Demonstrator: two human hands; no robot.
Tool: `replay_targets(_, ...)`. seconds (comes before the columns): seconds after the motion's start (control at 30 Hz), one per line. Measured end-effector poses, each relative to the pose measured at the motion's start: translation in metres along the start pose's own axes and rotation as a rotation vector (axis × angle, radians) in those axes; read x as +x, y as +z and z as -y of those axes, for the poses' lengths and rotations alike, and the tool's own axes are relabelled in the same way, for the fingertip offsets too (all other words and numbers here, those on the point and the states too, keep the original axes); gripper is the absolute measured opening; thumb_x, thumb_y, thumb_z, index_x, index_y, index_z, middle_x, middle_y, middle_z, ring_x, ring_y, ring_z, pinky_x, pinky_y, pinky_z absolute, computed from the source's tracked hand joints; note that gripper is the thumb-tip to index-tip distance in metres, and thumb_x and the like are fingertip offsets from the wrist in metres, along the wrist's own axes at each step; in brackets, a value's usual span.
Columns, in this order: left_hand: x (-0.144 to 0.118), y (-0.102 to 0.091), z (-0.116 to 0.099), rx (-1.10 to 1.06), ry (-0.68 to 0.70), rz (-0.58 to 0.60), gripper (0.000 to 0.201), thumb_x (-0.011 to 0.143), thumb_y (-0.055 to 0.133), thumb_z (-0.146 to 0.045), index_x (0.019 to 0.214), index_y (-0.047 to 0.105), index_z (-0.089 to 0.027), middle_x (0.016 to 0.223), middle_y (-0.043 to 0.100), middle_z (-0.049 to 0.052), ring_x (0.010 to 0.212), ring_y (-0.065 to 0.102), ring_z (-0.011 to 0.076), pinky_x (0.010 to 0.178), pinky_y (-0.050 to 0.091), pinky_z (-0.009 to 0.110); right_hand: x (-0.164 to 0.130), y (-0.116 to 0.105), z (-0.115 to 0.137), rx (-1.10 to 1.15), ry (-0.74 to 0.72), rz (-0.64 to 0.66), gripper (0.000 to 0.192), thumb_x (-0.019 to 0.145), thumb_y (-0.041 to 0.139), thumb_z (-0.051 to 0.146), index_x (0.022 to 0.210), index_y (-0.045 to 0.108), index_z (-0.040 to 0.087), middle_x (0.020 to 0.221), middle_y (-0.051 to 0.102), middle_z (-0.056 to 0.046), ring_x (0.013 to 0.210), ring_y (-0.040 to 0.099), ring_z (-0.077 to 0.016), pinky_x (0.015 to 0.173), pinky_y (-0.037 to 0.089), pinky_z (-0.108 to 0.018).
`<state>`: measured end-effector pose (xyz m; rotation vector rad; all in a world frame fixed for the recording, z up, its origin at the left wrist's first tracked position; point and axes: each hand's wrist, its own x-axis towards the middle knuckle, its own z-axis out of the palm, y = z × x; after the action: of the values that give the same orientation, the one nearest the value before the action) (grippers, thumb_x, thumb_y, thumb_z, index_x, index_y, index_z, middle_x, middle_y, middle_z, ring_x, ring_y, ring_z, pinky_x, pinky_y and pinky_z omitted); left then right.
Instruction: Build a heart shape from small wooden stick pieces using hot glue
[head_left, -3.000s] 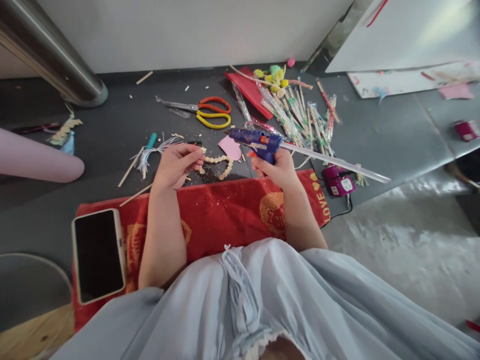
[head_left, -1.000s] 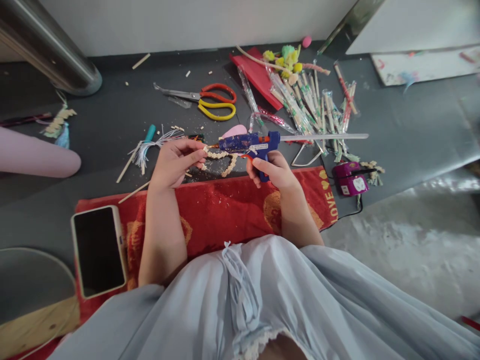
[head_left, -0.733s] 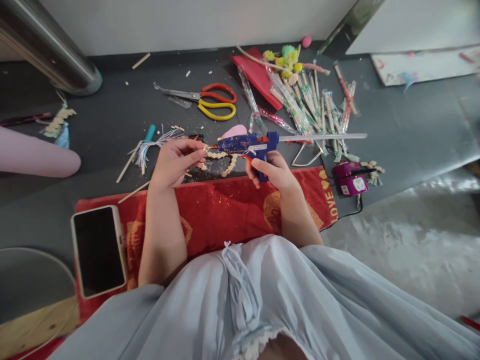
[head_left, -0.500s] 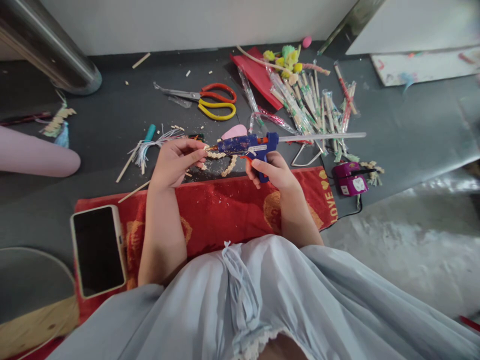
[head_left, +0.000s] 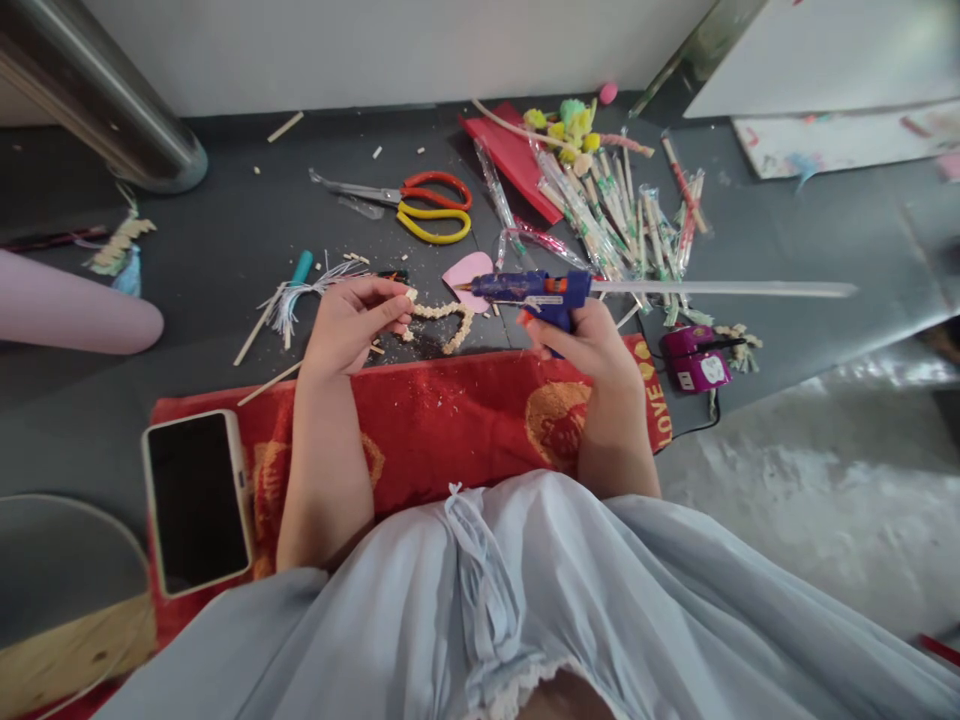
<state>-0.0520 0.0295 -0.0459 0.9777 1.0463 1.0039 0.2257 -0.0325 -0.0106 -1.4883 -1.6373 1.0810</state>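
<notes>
My right hand grasps the blue plastic glue gun, long axis level, nozzle pointing left. My left hand pinches the beige beaded heart-shaped loop.

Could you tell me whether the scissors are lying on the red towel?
No, the scissors lie on the dark floor beyond the red towel.

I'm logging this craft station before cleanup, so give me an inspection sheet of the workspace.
Surface: dark grey mat, crumbs scattered; red towel at the near edge.
Job's things: blue glue gun with a long glue stick; beige braided loop.
Clutter: scissors, wrapped sticks, pom-poms, pink heart cutout, phone.
Grippers: left hand pinches the loop's end; right hand grips the gun.
Cables: black cord by the purple box.
Surroundings: metal post, white wall, pink roll.
</notes>
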Motion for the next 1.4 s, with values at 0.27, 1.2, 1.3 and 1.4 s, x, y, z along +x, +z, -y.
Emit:
replay_targets(0.27, 0.000, 0.000, 0.000, 0.080, -0.048, 0.013, 0.031, 0.061, 0.089, -0.029, 0.079, 0.070, -0.013, 0.067, 0.067, 0.001, 0.059, 0.064, 0.0105, 0.057, 0.056, 0.022, -0.020, -0.026, -0.025, -0.708, 0.035, -0.234, 0.036, 0.075, 0.071, 0.035, 0.108, 0.070, 0.018, 0.104, 0.075, -0.013, 0.096, 0.068, -0.0319, 0.089, 0.053, -0.048)
replay_targets(1.2, -0.001, -0.005, 0.002, 0.096, -0.103, 0.101, 0.038, 0.056, 0.088, -0.035, 0.080, 0.075, -0.009, 0.066, 0.069, 0.002, 0.057, 0.063, 0.0096, 0.058, 0.053, 0.022, 0.170, 0.069, 0.038, -1.034, -0.480, 0.375, 0.025, 0.089, 0.051, 0.015, 0.098, 0.074, 0.014, 0.112, 0.072, -0.013, 0.113, 0.063, -0.0275, 0.097, 0.046, -0.039)
replay_targets(1.3, 0.000, -0.007, 0.004, 0.111, -0.104, 0.110, 0.032, 0.062, 0.085, -0.032, 0.082, 0.074, -0.009, 0.068, 0.070, 0.002, 0.056, 0.063, 0.0094, 0.059, 0.053, 0.022, 0.175, 0.076, 0.037, -1.097, -0.527, 0.404, 0.026, 0.092, 0.049, 0.017, 0.098, 0.075, 0.014, 0.110, 0.072, -0.014, 0.113, 0.063, -0.0280, 0.096, 0.047, -0.039)
replay_targets(1.4, -0.001, -0.008, 0.005, 0.114, -0.101, 0.113, 0.027, 0.066, 0.083, -0.029, 0.082, 0.074, -0.009, 0.067, 0.069, 0.002, 0.056, 0.063, 0.0093, 0.059, 0.052, 0.022, 0.177, 0.081, 0.036, -1.126, -0.559, 0.435, 0.027, 0.093, 0.049, 0.017, 0.100, 0.075, 0.014, 0.110, 0.072, -0.013, 0.111, 0.064, -0.0271, 0.094, 0.047, -0.038)
